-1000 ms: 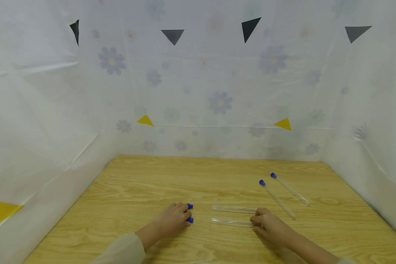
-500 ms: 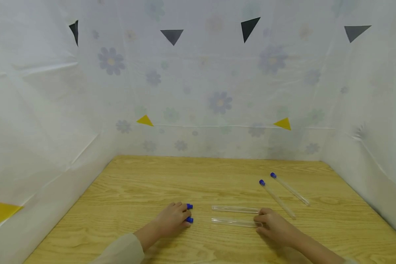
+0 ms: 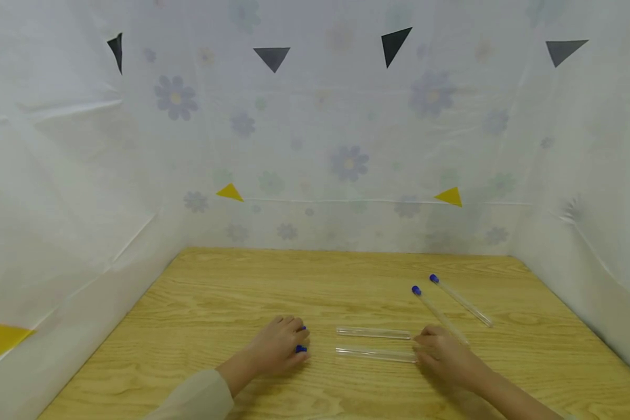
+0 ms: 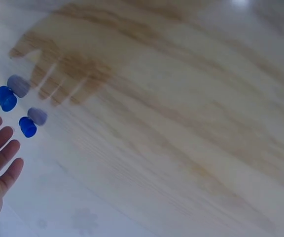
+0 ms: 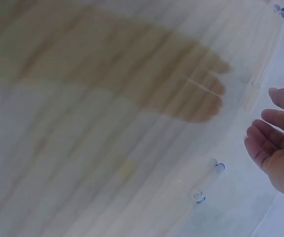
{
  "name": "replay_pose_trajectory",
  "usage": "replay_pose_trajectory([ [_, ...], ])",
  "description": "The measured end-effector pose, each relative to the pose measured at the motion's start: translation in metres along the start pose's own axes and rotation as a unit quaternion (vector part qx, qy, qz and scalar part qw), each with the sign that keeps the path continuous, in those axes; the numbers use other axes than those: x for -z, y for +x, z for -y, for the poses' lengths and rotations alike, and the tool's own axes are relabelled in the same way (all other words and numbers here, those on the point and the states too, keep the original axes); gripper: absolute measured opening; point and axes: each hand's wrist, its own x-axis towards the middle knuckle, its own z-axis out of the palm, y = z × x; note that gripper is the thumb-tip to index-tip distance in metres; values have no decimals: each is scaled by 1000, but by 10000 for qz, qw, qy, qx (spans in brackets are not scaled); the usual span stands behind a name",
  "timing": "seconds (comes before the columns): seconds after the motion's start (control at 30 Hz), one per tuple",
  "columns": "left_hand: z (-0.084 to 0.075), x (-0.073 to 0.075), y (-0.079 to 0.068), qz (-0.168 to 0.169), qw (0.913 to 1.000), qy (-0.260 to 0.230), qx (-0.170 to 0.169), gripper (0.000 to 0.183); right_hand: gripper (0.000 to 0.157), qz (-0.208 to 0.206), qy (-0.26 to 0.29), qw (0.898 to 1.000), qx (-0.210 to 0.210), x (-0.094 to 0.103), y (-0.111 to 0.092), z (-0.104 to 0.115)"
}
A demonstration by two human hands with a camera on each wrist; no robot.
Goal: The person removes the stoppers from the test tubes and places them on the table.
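Note:
Two small blue caps (image 4: 6, 98) lie apart on the table in the left wrist view. My left hand (image 3: 278, 347) hovers by them with spread fingers, which show bare in that view; from the head it partly covers the caps (image 3: 301, 349). Two clear uncapped tubes lie side by side, a far tube (image 3: 373, 333) and a near tube (image 3: 375, 354), pointing left toward the caps. Just off their right ends is my right hand (image 3: 447, 356), its fingers loosely bent; the right wrist view shows nothing in its fingers (image 5: 260, 138).
Two more clear tubes, a left one (image 3: 443, 316) and a right one (image 3: 464, 302), lie slanted at the right, each with a blue cap on its far end. White flowered sheeting (image 3: 315, 134) with taped triangles encloses the wooden table (image 3: 273, 280) at the back and sides.
My right hand has drawn back rightward off the tube ends. My left hand has lifted slightly and opened from around the caps. Caps and tubes stay in place.

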Motion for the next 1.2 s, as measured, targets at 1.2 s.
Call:
replay_pose_trajectory([
  [1.2,-18,1,40,-318,9995,63,-38,38,33,-495,-656,9766,-1986,16,-7,0],
])
